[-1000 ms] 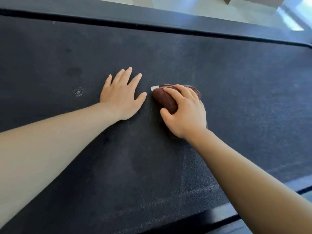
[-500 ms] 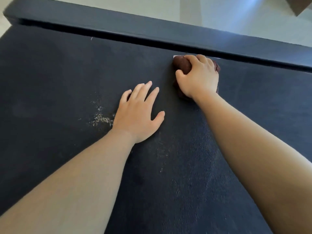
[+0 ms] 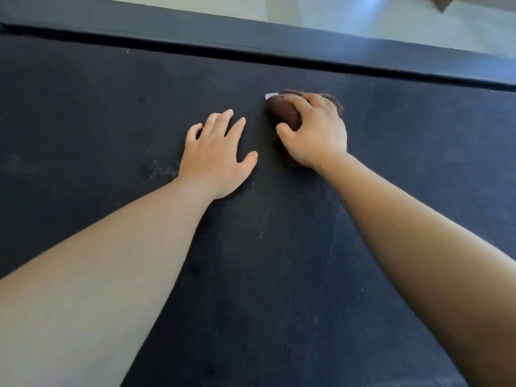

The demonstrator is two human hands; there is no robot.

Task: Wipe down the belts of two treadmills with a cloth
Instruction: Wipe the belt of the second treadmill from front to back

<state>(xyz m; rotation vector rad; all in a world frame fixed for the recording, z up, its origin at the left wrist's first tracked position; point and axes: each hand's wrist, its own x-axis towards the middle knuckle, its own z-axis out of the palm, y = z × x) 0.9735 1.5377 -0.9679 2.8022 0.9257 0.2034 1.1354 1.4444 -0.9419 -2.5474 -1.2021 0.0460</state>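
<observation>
I'm in a gym-like room: a treadmill belt (image 3: 111, 121) fills my view, with its side rail (image 3: 251, 32) and pale floor (image 3: 335, 12) at twelve o'clock.

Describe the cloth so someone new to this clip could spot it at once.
On the wide dark treadmill belt, look near the far side rail. The right hand grips the cloth there: a bunched brown wad with a white tag, while the left hand beside it lies flat, holding nothing.
</observation>
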